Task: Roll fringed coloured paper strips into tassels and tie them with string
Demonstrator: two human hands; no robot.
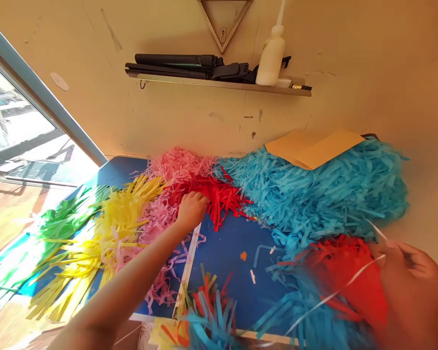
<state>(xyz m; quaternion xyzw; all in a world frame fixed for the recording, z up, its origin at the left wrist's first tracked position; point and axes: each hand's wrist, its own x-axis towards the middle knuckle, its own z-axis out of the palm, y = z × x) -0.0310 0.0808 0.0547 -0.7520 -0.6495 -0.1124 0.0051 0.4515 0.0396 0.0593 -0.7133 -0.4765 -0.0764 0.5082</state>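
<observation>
Several colours of cut paper lie over the blue table, seemingly grouped by colour so that each is easy to find. Farthest left are the green strips, then the yellow strips, mostly lying lengthwise, perhaps to limit tangling. The pink strips beside them are curlier and looser.

The left hand reaches to the red strips near the wall; its fingers bend down, nearly closed, and touch them, though I cannot tell whether any are gripped. At the near edge a mixed bunch shows blurred.

Above, a narrow shelf bears black irons and an upright bottle, probably put there to be out of the paper's way. Rightward, the blue strips heap up by the wall with a folded sheet on top.

The right hand has thumb and fingertips closed on the string, a pinch that suits so thin a thing; its long end trails to the lower left, across the red bunch just beside the hand. Blur hides whether the palm presses that bunch.
</observation>
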